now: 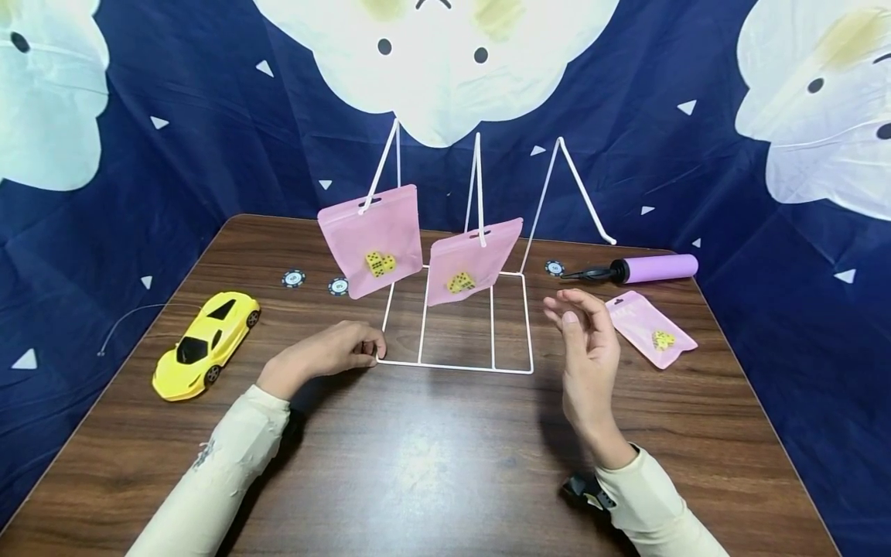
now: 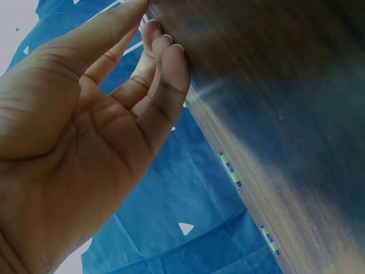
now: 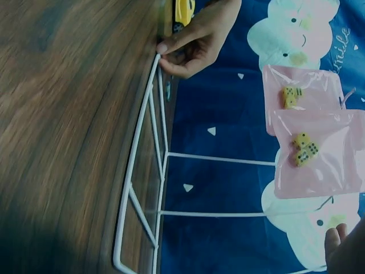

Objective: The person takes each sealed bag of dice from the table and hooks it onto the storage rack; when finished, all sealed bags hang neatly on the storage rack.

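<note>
A white wire display rack (image 1: pixel 455 366) with three raised hook arms stands on the table. My left hand (image 1: pixel 334 350) pinches its front left corner between thumb and fingers, also visible in the right wrist view. From the left hook hangs a pink zip bag (image 1: pixel 348 240) with yellow dice (image 1: pixel 380 264) inside. On the middle hook a second pink bag (image 1: pixel 445 255) hangs tilted, also holding yellow dice. The right hook carries nothing. My right hand (image 1: pixel 590 363) is raised to the right of the rack, fingers loosely bent and holding nothing. Near it lies a third pink bag (image 1: pixel 636 321) with dice.
A yellow toy car (image 1: pixel 207 344) is on the left of the table (image 1: pixel 418 480). Behind the third bag lies a purple hand pump (image 1: pixel 657 268) with a black nozzle. Poker chips (image 1: pixel 293 278) lie around the rack. A blue cloth (image 1: pixel 209 93) with white clouds closes off the back.
</note>
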### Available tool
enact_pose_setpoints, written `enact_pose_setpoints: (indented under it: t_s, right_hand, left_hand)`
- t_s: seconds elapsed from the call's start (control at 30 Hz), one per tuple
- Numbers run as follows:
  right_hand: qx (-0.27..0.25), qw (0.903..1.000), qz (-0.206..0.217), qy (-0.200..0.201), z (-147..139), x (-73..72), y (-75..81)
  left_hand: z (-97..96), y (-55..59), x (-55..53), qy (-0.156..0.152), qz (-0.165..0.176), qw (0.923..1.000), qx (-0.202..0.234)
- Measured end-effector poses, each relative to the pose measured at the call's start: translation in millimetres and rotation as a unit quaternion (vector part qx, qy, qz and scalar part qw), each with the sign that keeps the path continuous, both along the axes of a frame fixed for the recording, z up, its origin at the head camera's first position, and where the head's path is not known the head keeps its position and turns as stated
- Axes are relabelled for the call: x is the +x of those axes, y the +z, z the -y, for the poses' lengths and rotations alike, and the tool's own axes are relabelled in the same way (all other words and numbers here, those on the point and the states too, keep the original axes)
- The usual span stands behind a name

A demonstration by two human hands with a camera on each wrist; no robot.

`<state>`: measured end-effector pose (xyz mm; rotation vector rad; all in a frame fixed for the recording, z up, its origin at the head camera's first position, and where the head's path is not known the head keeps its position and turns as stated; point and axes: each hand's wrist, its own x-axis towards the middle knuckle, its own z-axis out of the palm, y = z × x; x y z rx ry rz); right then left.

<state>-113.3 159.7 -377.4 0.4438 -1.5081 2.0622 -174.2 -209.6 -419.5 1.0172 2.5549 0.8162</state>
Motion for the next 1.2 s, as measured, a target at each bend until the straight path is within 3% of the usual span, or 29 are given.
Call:
enact_pose_setpoints:
  t_s: [0.03,0.17,0.23,0.4,0.43,0.63,0.73,0.8,0.87,0.97,1.1,1.2]
  right_hand:
    - [-0.001,1.0000,0.000,-0.001,-2,-1.0,-0.9]
    - [-0.004,0.9999,0.003,-0.011,-9,-4.9,-5.0]
    - [0.001,0.9998,0.007,-0.021,-13,-6.6,-6.9]
    - [0.009,0.9988,0.021,-0.042,-23,-9.3,-11.7]
    - [0.009,0.9987,0.023,-0.045,-25,-9.7,-12.5]
    - [0.011,0.9976,0.033,-0.060,-38,-12.3,-17.0]
    - [0.004,0.9972,0.030,-0.069,-46,-13.4,-19.0]
    - [-0.003,0.9971,0.027,-0.071,-51,-14.1,-20.1]
    - [-0.011,0.9971,0.024,-0.071,-56,-15.4,-21.1]
    - [-0.022,0.9967,0.021,-0.075,-64,-17.0,-22.3]
    - [-0.023,0.9940,0.029,-0.103,-75,-17.1,-24.8]
    - [-0.022,0.9920,0.038,-0.118,-83,-16.4,-26.8]
  left_hand:
    - [2.8,-5.6,-2.4,-0.007,-0.009,0.9999,0.006]
    - [4.9,-7.8,-3.1,-0.019,-0.019,0.9993,0.025]
    - [7.6,-14.4,-6.3,-0.025,-0.025,0.9989,0.030]
    - [3.8,-6.6,-1.6,-0.007,-0.012,0.9998,0.013]
    - [0.9,0.8,2.8,0.002,-0.005,1.0000,0.007]
    - [-0.6,0.6,4.3,0.014,-0.006,0.9999,-0.005]
    - [2.5,-4.9,2.0,0.003,-0.011,0.9999,0.010]
    - [7.0,-14.2,-2.3,-0.007,-0.019,0.9995,0.026]
    - [13.7,-31.3,-10.8,-0.023,-0.031,0.9983,0.043]
    - [18.8,-44.0,-18.2,-0.030,-0.037,0.9975,0.052]
    - [16.0,-39.5,-17.6,-0.023,-0.026,0.9985,0.044]
    - [16.6,-42.7,-20.0,-0.024,-0.032,0.9981,0.046]
